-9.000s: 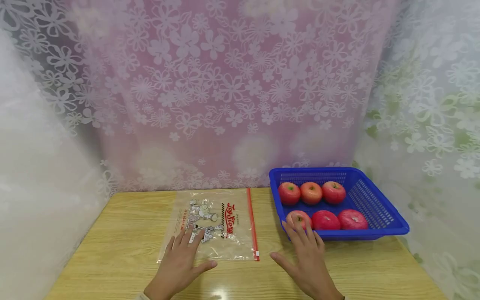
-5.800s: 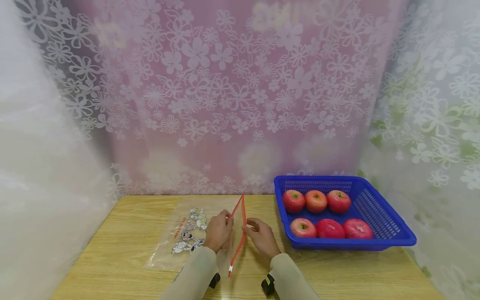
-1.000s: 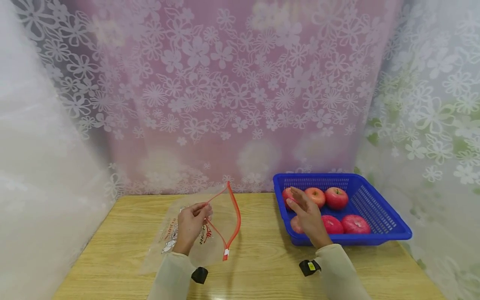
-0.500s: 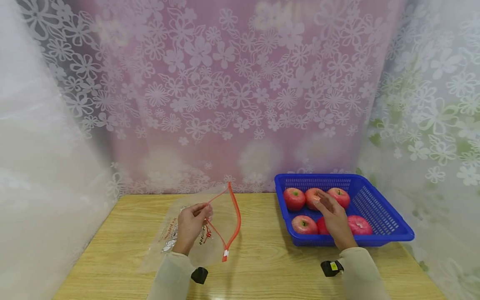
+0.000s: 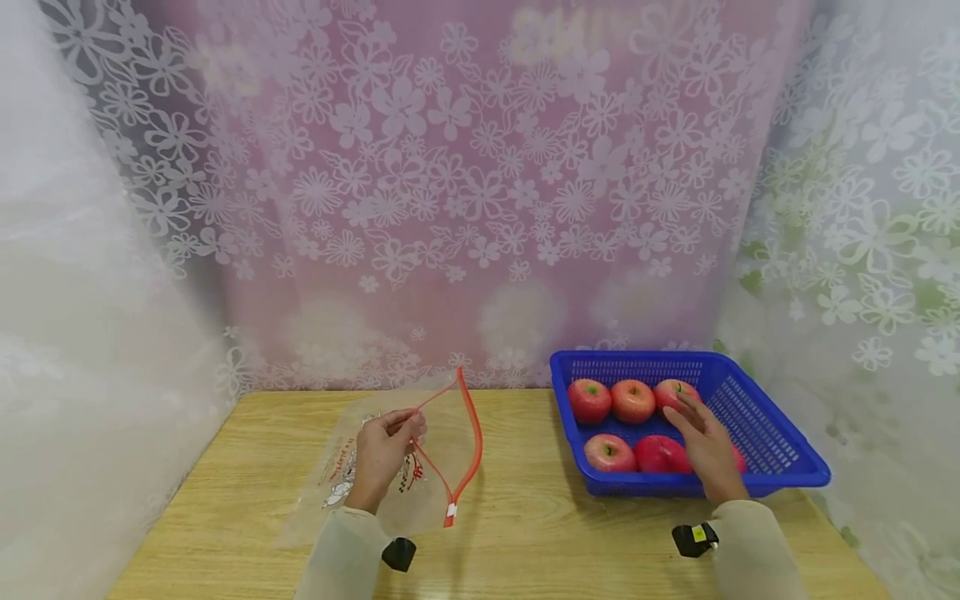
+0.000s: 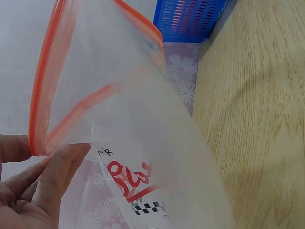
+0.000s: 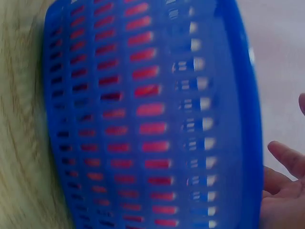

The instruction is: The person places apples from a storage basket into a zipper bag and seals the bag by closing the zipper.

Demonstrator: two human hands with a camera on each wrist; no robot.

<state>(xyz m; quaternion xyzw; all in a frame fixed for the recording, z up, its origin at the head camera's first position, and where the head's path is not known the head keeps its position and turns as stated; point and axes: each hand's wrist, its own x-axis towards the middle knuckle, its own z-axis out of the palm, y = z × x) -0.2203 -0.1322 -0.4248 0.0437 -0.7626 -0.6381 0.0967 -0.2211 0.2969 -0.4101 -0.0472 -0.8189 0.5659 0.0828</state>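
Note:
My left hand (image 5: 386,454) pinches the edge of a clear zip bag (image 5: 442,425) between thumb and fingers. The bag's red-edged mouth gapes toward the right, its white slider (image 5: 452,510) at the near corner. In the left wrist view the fingertips grip the orange-red strip (image 6: 40,86), and red lettering shows on the plastic. Over the front right of a blue basket (image 5: 780,481) hovers my right hand (image 5: 708,446), fingers spread and holding nothing. It partly covers an apple in the front row; another red apple (image 5: 662,454) lies just left of it.
Other apples, including one at front left (image 5: 610,453) and one at back right (image 5: 675,395), lie in the basket. The wooden table (image 5: 525,517) meets a pink floral curtain (image 5: 480,208) at the back. Pale sheets hang at both sides.
The bag, earlier flat and then pulled apart by both hands, is now held open by the left alone. Over the last second my right hand has moved rightward across the basket.

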